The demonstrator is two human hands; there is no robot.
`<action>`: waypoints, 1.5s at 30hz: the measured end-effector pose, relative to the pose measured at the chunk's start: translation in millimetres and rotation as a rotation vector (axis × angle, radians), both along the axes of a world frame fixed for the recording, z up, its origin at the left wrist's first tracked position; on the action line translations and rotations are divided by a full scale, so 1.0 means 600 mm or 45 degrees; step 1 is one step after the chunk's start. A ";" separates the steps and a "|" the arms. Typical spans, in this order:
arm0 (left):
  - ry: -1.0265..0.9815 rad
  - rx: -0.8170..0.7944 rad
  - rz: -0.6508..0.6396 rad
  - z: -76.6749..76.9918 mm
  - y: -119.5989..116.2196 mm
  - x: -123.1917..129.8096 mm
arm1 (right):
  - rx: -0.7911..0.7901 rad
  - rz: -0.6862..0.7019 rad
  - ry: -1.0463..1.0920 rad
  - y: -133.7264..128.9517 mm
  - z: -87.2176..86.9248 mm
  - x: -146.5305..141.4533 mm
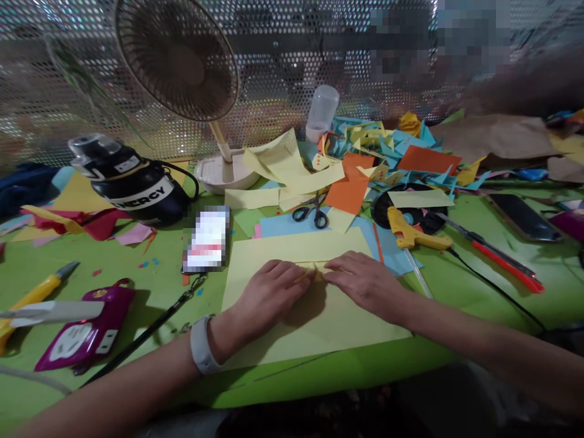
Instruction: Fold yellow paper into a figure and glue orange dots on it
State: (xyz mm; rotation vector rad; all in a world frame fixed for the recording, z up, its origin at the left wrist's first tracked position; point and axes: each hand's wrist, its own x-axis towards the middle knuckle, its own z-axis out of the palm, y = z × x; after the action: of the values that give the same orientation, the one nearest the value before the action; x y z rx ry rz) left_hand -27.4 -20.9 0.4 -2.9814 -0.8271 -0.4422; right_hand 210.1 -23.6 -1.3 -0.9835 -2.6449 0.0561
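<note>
Hands: both down at the middle, close together; the left hand (279,291) has its fingers bent and bunched, tips at a small yellow strip (318,268), and the right hand (365,283) meets it from the right, fingers partly curled. Pinch or press? The undersides are hidden, so I cannot tell.

Yellow strip: right there between the fingertips, over the pale yellow sheet (351,331), mostly covered by the hands; whether it is loose or part of the sheet is unclear.

Progress: paperwork looks underway, with the piece seemingly being shaped or smoothed. The near part of the sheet lies flat, so any work there seems undone; the finished form cannot be read from this view.

Scissors: lying idle on the far side (313,205), just beyond the sheet, by the blue paper (292,226).

Glue gun: yellow, resting far right of the hands (414,235), out of either grasp, with the red cutter (506,264) farther right.

Paper heap: orange, blue and yellow pieces (356,176) piled along the far side.
</note>
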 end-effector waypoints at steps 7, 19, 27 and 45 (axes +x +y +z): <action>0.066 0.059 0.106 -0.001 -0.001 0.005 | 0.008 0.001 0.014 0.002 -0.003 0.002; -0.016 0.010 -0.122 -0.003 -0.006 -0.003 | 0.053 0.046 -0.007 0.005 -0.007 0.010; 0.030 -0.036 -0.037 -0.008 -0.008 -0.002 | 0.057 0.069 -0.004 0.010 -0.013 0.015; 0.031 -0.049 0.007 -0.007 -0.009 -0.001 | -0.086 0.047 0.043 0.013 -0.003 0.013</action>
State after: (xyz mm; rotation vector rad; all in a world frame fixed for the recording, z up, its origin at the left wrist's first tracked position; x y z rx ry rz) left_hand -28.0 -26.1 -3.6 -3.0123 -0.8507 -0.3942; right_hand 218.1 -15.7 -3.3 -0.9466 -2.6463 0.1699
